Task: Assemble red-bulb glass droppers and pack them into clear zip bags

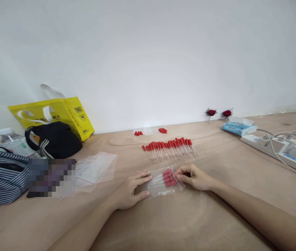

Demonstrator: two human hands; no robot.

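Observation:
A clear zip-lock bag [158,191] lies flat on the table in front of me, holding several thin clear sticks with red heads [169,177]. The heads point right, towards the zip end. My left hand [133,190] rests on the bag's left end with thumb and fingers spread apart. At the right end, my right hand [193,177] pinches the zip edge between thumb and fingers. Just behind the bag is a long row of similar red-headed sticks [168,146], heads towards the wall.
Further back lies a clear bag [149,131] with red pieces. Empty zip bags [95,170], a black pouch [59,141], a bottle [14,141], a striped bag [4,177] and a yellow bag [81,120] are left. Right are a tissue pack [238,128], a power strip [281,153] and dark red roses [227,113].

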